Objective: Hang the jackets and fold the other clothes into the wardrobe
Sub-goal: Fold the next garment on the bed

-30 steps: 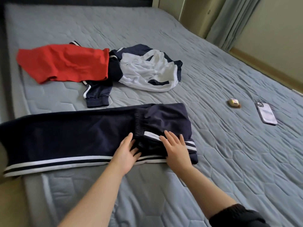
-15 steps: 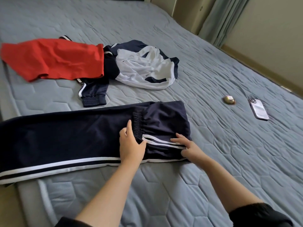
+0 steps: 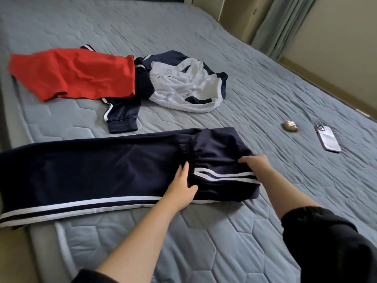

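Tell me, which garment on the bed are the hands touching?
The navy trousers with white stripes: left hand presses them, right hand grips the folded end. The red garment and navy-and-white jacket lie untouched.

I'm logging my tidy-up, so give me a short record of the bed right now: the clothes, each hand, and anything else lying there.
pants: navy track pants laid across the bed, right end folded over
left hand: flat, pressing on the pants beside the fold
right hand: grips the folded end
other clothes: red garment overlapping navy and white jacket, both unfolded
loose items: phone, small round object
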Available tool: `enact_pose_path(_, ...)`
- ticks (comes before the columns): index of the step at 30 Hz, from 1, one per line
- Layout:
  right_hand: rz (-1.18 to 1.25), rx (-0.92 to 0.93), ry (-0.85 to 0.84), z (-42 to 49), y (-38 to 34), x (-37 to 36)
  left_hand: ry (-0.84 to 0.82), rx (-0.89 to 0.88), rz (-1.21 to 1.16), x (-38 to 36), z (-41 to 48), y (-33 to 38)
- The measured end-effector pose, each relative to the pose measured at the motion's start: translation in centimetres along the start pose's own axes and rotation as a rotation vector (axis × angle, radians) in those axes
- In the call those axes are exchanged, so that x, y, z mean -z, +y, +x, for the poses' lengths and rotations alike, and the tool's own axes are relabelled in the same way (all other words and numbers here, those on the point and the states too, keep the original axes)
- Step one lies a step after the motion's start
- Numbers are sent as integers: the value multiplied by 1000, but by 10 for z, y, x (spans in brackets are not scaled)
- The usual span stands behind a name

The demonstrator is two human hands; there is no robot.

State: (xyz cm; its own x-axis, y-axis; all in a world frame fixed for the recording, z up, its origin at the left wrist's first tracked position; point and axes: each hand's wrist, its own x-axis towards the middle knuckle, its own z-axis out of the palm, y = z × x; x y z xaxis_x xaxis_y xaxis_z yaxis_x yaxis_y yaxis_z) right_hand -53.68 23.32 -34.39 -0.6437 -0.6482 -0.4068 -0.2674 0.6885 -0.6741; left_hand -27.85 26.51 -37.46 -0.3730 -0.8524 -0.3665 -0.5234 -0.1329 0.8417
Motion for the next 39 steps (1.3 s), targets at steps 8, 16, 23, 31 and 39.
enact_pose_path(8,-424,223,428,-19,-26,39,-145,-55,-65,-56,-5,24)
enact_pose_path(16,-621,472,554,-47,-45,54,-89,120,-662,-24,-23,14)
enact_pose_path(23,-183,736,31,-130,-105,-26,35,137,-1368,56,-29,-14)
enact_pose_path(31,-286,512,-207,-102,-54,-66,154,315,-1242,68,-35,-22)
enact_pose_path(39,-23,197,-241,-78,-2,-64,195,335,-1116,49,-35,-5)
